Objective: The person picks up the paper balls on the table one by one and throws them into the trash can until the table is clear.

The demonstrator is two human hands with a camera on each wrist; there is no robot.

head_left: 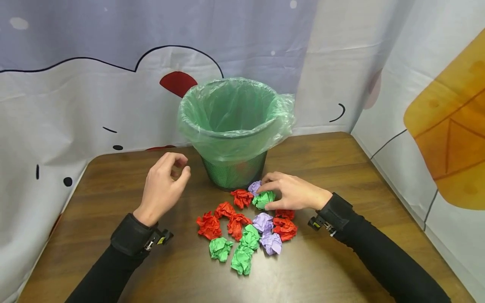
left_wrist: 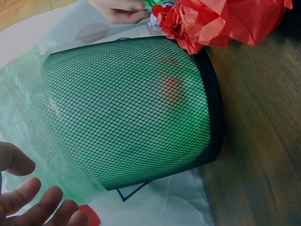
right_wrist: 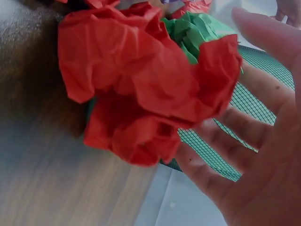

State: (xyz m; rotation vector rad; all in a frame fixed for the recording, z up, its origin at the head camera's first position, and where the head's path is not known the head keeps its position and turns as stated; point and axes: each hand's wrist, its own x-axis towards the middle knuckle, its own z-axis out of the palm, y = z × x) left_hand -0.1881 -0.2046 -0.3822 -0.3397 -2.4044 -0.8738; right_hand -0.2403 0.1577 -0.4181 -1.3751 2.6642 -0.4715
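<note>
My left hand (head_left: 163, 185) hovers over the table to the left of the bin, fingers loosely bent and holding nothing. In the left wrist view, its fingers (left_wrist: 33, 205) are apart from the thumb. My right hand (head_left: 289, 191) is at a green crumpled paper ball (head_left: 264, 200) near the bin's base, with thumb and fingers spread on either side. Red paper balls (right_wrist: 127, 61) partly block that ball in the right wrist view, so finger contact is unclear. A purple paper ball (head_left: 254, 187) lies just behind it, partly covered by the fingers.
A mesh bin (head_left: 235, 172) with a green plastic liner (head_left: 235, 141) stands at the table's back; something reddish shows through its mesh. Several red balls (head_left: 209, 226), green balls (head_left: 221, 249) and purple balls (head_left: 271, 243) lie in front. A printed curtain (head_left: 94, 97) hangs behind the wooden table (head_left: 326, 164).
</note>
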